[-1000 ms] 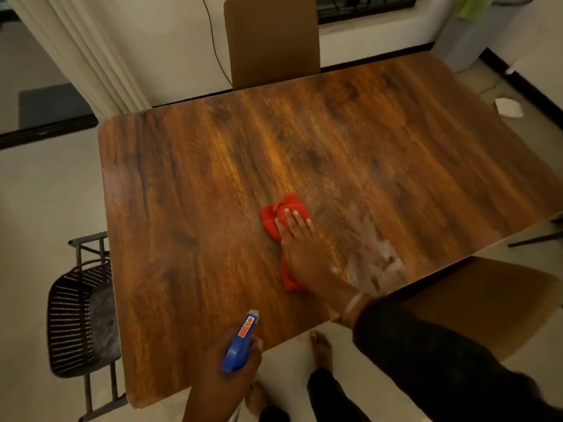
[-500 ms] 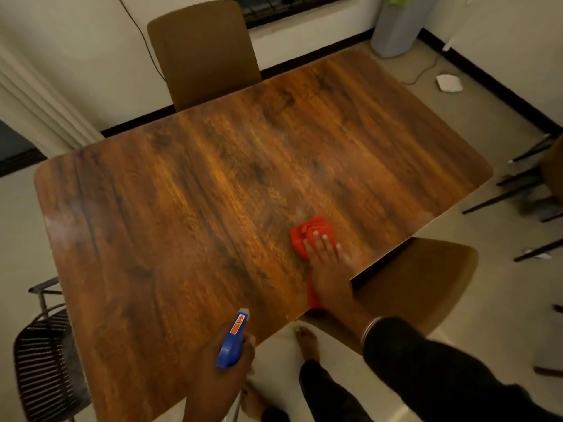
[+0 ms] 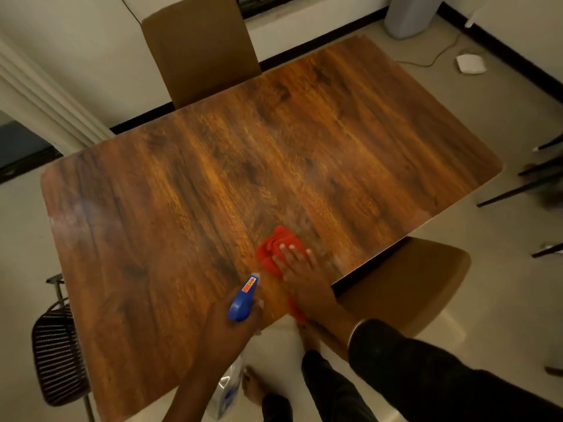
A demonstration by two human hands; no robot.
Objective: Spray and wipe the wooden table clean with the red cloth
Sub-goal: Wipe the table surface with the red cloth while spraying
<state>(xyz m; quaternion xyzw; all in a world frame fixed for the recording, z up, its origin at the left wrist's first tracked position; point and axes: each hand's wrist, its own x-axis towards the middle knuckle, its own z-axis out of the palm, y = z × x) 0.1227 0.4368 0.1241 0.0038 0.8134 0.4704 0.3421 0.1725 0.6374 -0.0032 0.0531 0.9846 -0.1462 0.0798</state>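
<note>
The right hand (image 3: pixel 300 269) lies flat, palm down, on the red cloth (image 3: pixel 278 248). The fingers are spread rather than curled, so this grip is a press, not a pinch; the judgement is that the open palm spreads pressure across the bunched fabric and keeps it in full contact with the wood. The cloth sits on the tabletop (image 3: pixel 213 178) near the edge closest to the person, with a strip of red trailing back under the wrist toward that edge.

The left hand (image 3: pixel 234 327) is clenched around the neck of the spray bottle (image 3: pixel 242 300). The blue head points away from the person, over the wood just beside the cloth, while the clear body hangs below the edge. Holding it there probably keeps the nozzle ready for the next pass without a need to set it down.

Surface: dark wood grain, glossy, with rounded corners. A pale hazy film shows just beside the cloth on its right — likely spray not yet wiped. A second faint patch lies at the far-left corner, well apart from the cloth.

Room, relative to the tabletop:
- a brown chair (image 3: pixel 201 47) at the far side
- a second brown seat (image 3: pixel 405 281) tucked under the near-right edge
- a black wire chair (image 3: pixel 58 354) at the left end
- pale tiled floor (image 3: pixel 502 300) all around — bare feet visible below the near edge.
</note>
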